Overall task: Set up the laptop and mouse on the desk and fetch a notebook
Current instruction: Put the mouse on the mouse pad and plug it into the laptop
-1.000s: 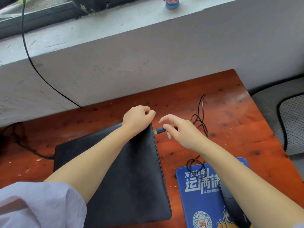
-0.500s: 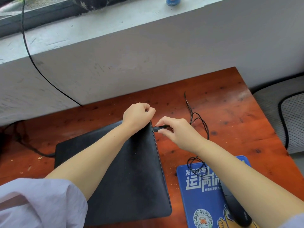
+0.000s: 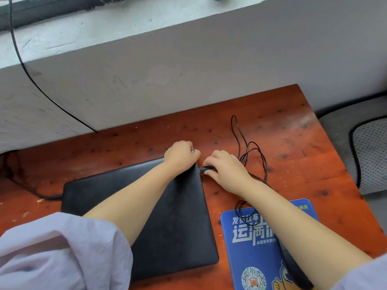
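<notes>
A closed black laptop (image 3: 171, 227) lies flat on the reddish wooden desk (image 3: 293, 147). My left hand (image 3: 181, 156) is closed on the laptop's far right corner. My right hand (image 3: 225, 167) pinches the black USB plug (image 3: 206, 169) of the mouse cable against the laptop's right edge. The thin black cable (image 3: 247, 151) loops over the desk behind my right hand and runs to the blue mouse pad (image 3: 251, 243). The black mouse (image 3: 295, 268) sits on the pad, mostly hidden under my right forearm. No notebook is in view.
A grey wall and window sill (image 3: 146, 28) rise directly behind the desk, with a black cord (image 3: 31, 80) hanging down. Another dark cable (image 3: 25, 185) reaches the laptop's left side. A grey mesh seat (image 3: 368, 151) stands to the right of the desk.
My right hand has moved left with the USB plug, from a small gap beside the laptop to its right edge. My left hand has kept its hold on the corner.
</notes>
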